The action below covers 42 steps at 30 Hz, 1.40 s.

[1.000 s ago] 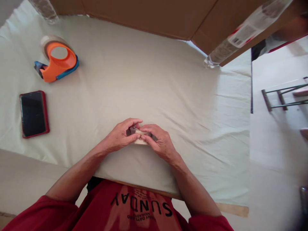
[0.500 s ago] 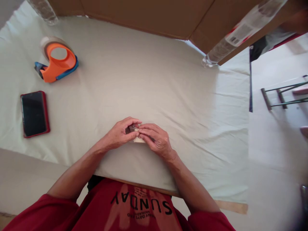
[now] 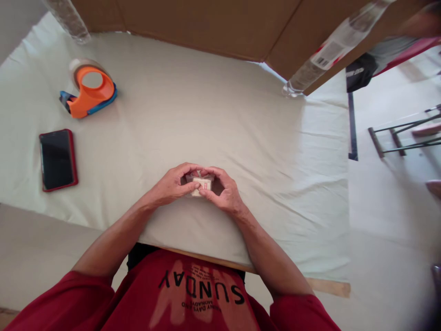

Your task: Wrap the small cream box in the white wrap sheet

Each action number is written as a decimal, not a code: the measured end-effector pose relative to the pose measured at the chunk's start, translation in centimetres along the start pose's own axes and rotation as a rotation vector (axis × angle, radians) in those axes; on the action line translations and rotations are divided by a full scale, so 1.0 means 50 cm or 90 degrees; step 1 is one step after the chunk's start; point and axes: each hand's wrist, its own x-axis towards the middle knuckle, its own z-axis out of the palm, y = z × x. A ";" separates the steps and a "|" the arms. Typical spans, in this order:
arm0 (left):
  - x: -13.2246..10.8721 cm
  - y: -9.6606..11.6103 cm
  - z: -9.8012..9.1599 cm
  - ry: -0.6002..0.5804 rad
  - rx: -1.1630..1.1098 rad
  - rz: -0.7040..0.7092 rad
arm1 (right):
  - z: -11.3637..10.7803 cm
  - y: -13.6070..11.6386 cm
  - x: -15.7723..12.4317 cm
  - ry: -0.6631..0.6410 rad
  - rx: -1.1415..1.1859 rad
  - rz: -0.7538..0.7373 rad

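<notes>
Between my two hands, close to the table's near edge, is a small pale box (image 3: pixel 206 183) with a reddish mark on its face and what looks like clear wrapping around it. My left hand (image 3: pixel 175 183) curls around its left side, thumb on the front. From the right, my right hand (image 3: pixel 224 189) grips it the same way, the thumb low on the face. Both hands' fingers meet behind the box, and part of it is hidden by them.
An orange and blue tape dispenser (image 3: pixel 92 92) and a phone in a red case (image 3: pixel 58 159) lie on the cloth-covered table (image 3: pixel 193 105) at left. Cardboard (image 3: pixel 193 27) stands along the back, with a clear plastic bottle (image 3: pixel 324 57) at right. Beyond the right edge is a metal-legged stool (image 3: pixel 392 138).
My right fingers have shifted up and around behind the box, so more of its face shows, with the reddish mark now visible. The whole view has shifted slightly.
</notes>
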 end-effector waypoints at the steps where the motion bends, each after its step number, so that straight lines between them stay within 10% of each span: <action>1: 0.000 -0.002 0.000 0.001 -0.006 -0.004 | 0.000 0.000 0.000 0.002 -0.008 -0.008; 25: 0.003 -0.017 -0.009 -0.019 -0.101 0.006 | 0.016 -0.010 0.001 0.041 -0.161 -0.140; 42: -0.005 -0.005 -0.020 0.146 0.036 -0.039 | -0.025 0.012 0.001 0.083 0.019 0.075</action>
